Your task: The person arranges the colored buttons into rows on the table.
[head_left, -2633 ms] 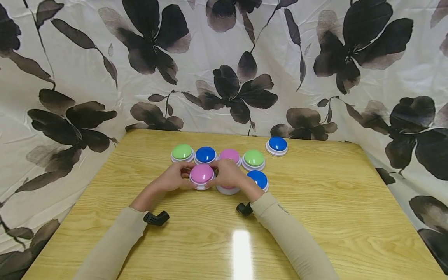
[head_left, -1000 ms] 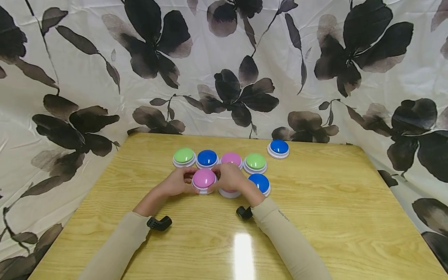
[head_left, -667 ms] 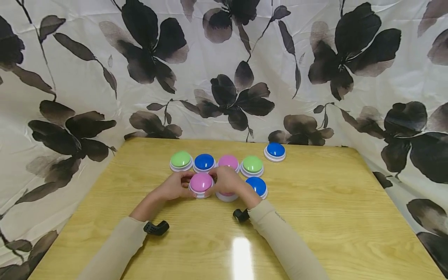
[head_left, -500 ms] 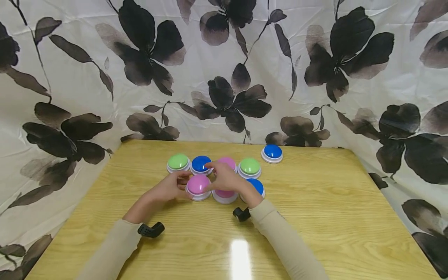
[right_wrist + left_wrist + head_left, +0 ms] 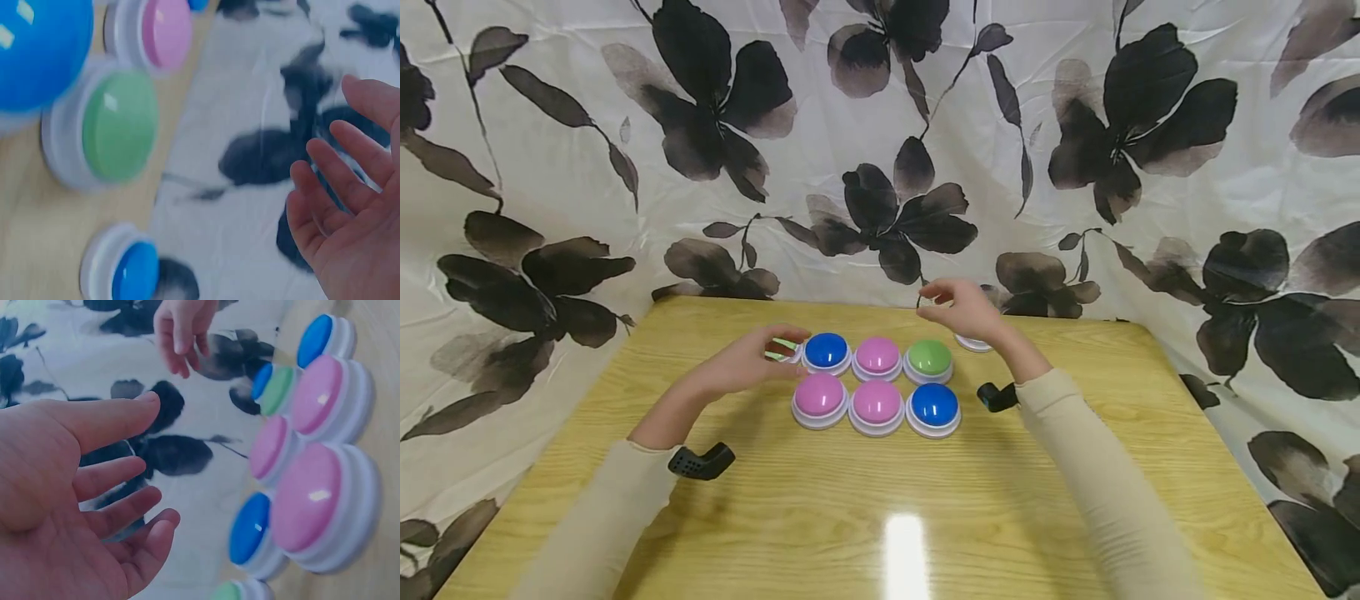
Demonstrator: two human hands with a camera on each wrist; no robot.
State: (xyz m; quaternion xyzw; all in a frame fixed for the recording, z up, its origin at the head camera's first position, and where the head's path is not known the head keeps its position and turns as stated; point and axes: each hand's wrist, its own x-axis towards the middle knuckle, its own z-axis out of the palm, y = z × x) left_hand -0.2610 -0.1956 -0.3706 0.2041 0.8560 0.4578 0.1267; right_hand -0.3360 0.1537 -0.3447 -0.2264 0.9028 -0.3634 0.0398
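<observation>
Dome push buttons with white bases stand in two rows on the table. The front row has a left pink button, a middle pink button and a blue button. Behind them are a blue button, a pink one and a green one; another green button lies largely behind my left hand. That hand is raised, its fingers loosely bent around nothing. My right hand, also holding nothing, hovers at the back right, hiding most of a separate blue button.
The wooden table reaches back to a floral cloth hung behind and beside it. Black wrist cameras sit at both cuffs, the left camera and the right camera.
Both hands have let go of the left pink button, which now stands at the front row's left end. The right hand has moved up and right; the left has drawn back left and up.
</observation>
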